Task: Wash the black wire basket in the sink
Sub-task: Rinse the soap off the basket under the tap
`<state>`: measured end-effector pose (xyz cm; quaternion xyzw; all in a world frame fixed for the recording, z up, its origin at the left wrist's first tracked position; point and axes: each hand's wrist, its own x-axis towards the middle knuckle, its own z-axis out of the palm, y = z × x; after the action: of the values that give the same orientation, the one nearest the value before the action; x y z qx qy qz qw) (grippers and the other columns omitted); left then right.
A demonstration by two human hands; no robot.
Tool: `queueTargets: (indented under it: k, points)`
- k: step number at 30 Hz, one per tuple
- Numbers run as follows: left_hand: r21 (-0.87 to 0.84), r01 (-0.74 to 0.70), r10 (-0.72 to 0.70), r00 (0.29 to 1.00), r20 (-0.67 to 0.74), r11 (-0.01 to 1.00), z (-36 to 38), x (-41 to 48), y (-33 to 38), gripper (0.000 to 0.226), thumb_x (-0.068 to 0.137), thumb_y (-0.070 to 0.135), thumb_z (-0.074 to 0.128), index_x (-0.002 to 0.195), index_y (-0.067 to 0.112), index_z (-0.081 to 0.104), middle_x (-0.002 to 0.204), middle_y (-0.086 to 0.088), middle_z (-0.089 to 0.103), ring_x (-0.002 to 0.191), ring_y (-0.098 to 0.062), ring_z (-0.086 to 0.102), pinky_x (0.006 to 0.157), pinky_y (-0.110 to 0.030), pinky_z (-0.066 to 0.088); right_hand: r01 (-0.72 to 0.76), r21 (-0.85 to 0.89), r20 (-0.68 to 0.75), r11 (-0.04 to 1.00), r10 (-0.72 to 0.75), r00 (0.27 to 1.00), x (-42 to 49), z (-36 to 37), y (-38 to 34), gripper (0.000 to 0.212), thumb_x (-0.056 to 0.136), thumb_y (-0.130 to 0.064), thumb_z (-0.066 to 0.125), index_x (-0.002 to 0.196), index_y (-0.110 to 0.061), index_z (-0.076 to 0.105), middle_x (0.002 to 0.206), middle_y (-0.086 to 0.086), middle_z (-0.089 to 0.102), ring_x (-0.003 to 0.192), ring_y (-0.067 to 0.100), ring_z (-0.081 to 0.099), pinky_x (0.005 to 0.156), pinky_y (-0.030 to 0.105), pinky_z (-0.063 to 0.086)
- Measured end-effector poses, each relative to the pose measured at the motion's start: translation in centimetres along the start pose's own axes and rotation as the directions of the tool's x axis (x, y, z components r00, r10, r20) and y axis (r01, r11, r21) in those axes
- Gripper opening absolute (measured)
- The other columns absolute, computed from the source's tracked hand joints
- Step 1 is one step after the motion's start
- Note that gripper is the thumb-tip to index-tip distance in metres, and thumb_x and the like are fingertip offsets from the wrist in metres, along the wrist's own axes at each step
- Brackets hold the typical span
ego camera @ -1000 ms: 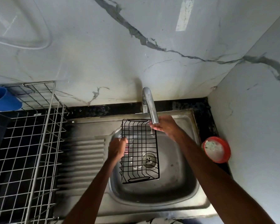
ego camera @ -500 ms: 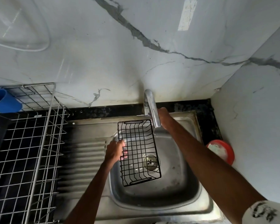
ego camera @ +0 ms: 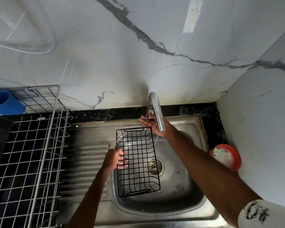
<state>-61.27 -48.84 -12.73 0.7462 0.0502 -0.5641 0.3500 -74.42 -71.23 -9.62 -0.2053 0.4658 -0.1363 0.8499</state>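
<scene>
The black wire basket (ego camera: 138, 162) hangs tilted over the steel sink (ego camera: 179, 180), its open side facing me. My left hand (ego camera: 114, 159) grips its left wall, fingers curled through the wires. My right hand (ego camera: 152, 125) is up behind the basket at the base of the chrome tap (ego camera: 158, 112), thumb and fingers pinching the small tap lever (ego camera: 143, 118). A thin stream of water (ego camera: 156, 140) falls from the spout just past the basket's far right corner. The drain (ego camera: 154, 165) shows through the basket's mesh.
A ribbed draining board (ego camera: 89, 155) lies left of the bowl. Further left stands a large silver wire rack (ego camera: 31, 153) with a blue plastic holder (ego camera: 3, 104). A red round tub (ego camera: 225, 156) of white paste sits on the black counter at right. Marble walls close the back and right.
My right hand left the basket's far rim and went to the tap lever. Water has started to run. The basket, now held by the left hand alone, shifted left and up.
</scene>
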Motion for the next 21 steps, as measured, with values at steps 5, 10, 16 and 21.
queueTargets:
  k: [5,10,16,21]
  points:
    - [-0.027,0.0,0.0,1.0,0.005,1.0,-0.4,-0.4,-0.2,0.029,0.1,0.011,0.044,0.104,-0.004,0.068,0.094,-0.024,0.073,0.08,-0.036,0.072,0.048,-0.034,0.06,-0.062,0.041,0.018,0.997,0.061,0.998,-0.9,0.3,-0.2,0.035,0.107,-0.023,0.044,0.097,0.001,0.068,0.1,0.016,0.076,0.092,0.027,0.076,0.08,0.04,0.063]
    - [0.002,-0.032,0.032,0.999,-0.026,0.999,-0.1,-0.2,-0.2,0.029,0.101,0.013,0.046,0.103,-0.004,0.069,0.101,-0.028,0.073,0.081,-0.036,0.073,0.06,-0.039,0.06,-0.122,-0.014,0.002,0.992,0.122,0.992,-1.2,-0.1,-1.8,0.034,0.097,-0.022,0.057,0.071,-0.007,0.073,0.064,0.006,0.067,0.055,0.016,0.063,0.076,0.028,0.052]
    - [0.055,-0.07,0.073,0.996,-0.052,0.996,0.6,-1.3,0.5,0.031,0.101,0.015,0.049,0.108,-0.008,0.067,0.099,-0.027,0.073,0.08,-0.038,0.073,0.056,-0.038,0.06,-0.144,-0.144,-0.151,0.979,0.122,0.981,0.1,-1.7,-2.1,0.026,0.1,-0.024,0.055,0.112,-0.004,0.068,0.088,0.011,0.071,0.068,0.022,0.07,0.065,0.033,0.059]
    - [0.202,-0.175,0.201,0.973,-0.116,0.964,1.1,-4.1,0.8,0.031,0.092,0.027,0.068,0.098,-0.004,0.072,0.087,-0.022,0.078,0.078,-0.036,0.078,0.073,-0.054,0.065,0.084,-0.473,-0.166,0.877,-0.182,0.969,-5.2,-1.9,0.1,0.01,0.097,-0.014,0.063,0.103,-0.009,0.069,0.105,0.011,0.07,0.093,0.021,0.066,0.085,0.036,0.059]
